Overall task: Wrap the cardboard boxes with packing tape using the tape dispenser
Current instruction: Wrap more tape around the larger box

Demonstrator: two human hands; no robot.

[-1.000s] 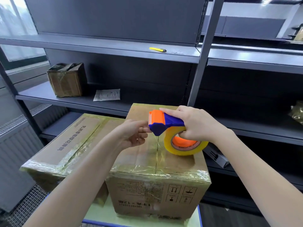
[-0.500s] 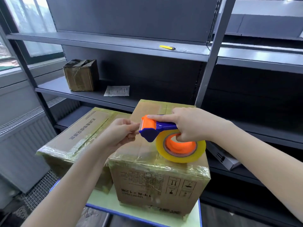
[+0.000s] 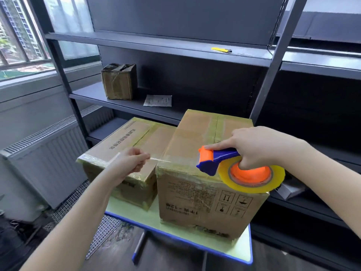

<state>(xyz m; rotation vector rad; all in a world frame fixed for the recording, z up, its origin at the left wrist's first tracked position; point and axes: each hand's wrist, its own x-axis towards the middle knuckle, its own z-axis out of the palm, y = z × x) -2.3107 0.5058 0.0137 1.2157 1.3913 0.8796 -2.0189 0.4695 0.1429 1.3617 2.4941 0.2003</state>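
Grey steel shelving point(image 3: 156, 44) fills the wall behind a small pale-green table point(image 3: 125, 210) with a blue edge. Two cardboard boxes stand side by side on the table, touching, both already glossy with tape. The taller box point(image 3: 205, 184) is on the right and the lower box point(image 3: 125, 141) on the left.

The blue and orange tape dispenser point(image 3: 216, 161) is at the taller box's front right corner, its yellowish roll overhanging the edge. The person's right hand point(image 3: 256, 145) grips it from above, fingers curled round the hub and forefinger laid along the handle. The left hand point(image 3: 130, 163) pinches the free end of a clear tape strip point(image 3: 162, 159). The strip is drawn taut leftward along the taller box's top front edge and out over the lower box.

Several things look likely to go wrong. Any slack could let the strip fold and stick to itself or to the fingers. If it drops past the corner, it may bond to the lower box and tie the two together. A hard pull might drag the dispenser off its overhanging corner.
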